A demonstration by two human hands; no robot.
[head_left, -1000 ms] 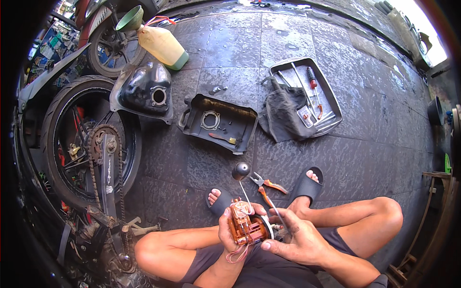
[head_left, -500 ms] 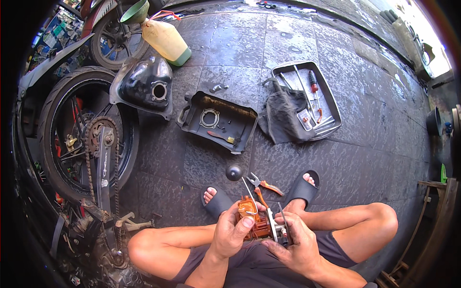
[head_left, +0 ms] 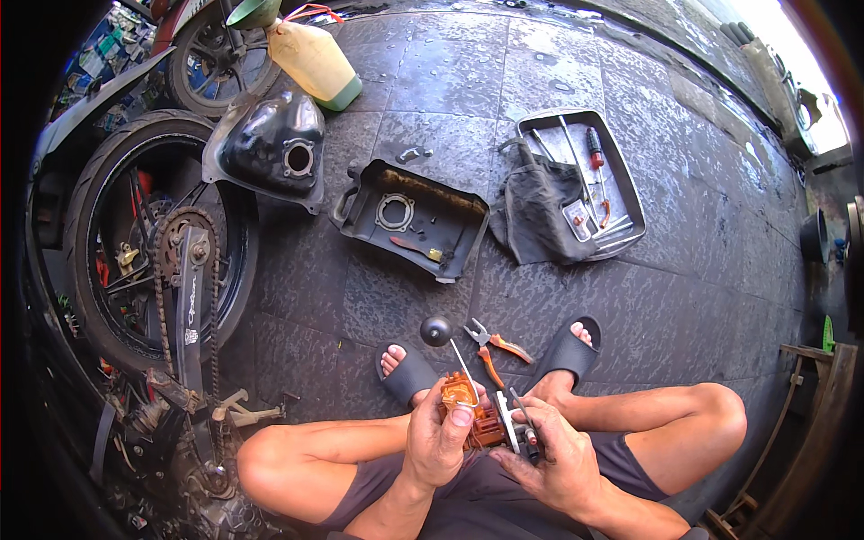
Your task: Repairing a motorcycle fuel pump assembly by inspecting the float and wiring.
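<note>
Sitting over a broad floor [head_left: 711,297] of dark grey, damp-marked tiles, with open room running ahead of and to the right of the right hand [head_left: 558,454], out to a brown wooden frame [head_left: 821,423]. Having a large black motorcycle wheel [head_left: 90,225] with chain and sprocket left of the left hand [head_left: 436,441], past the knee, crowding that side. Facing a glossy black metal tank [head_left: 256,148] with a round hole, far ahead and left of the left hand. Looking toward a grey, pale-rimmed tray [head_left: 616,171] well ahead of the right hand, with a dark cloth [head_left: 544,207] draping over its left edge. Facing an open black box-shaped bin [head_left: 454,229] ahead of the left hand, only narrowly clearing the tank's edge. Holding a translucent orange-brown plastic assembly [head_left: 489,427] with a white-edged flange between both hands: wrapping the left fingers around its body, thumb pressing on top; curling the right hand partway around the flange end. Showing a thin grey rod [head_left: 517,405] by the right fingers, not revealing whether gripped. Having orange-handled metal pliers [head_left: 482,337] lying just beyond the hands. Extending a pale wire arm to a round black float [head_left: 436,331], ahead of the left hand, apart from the pliers.
</note>
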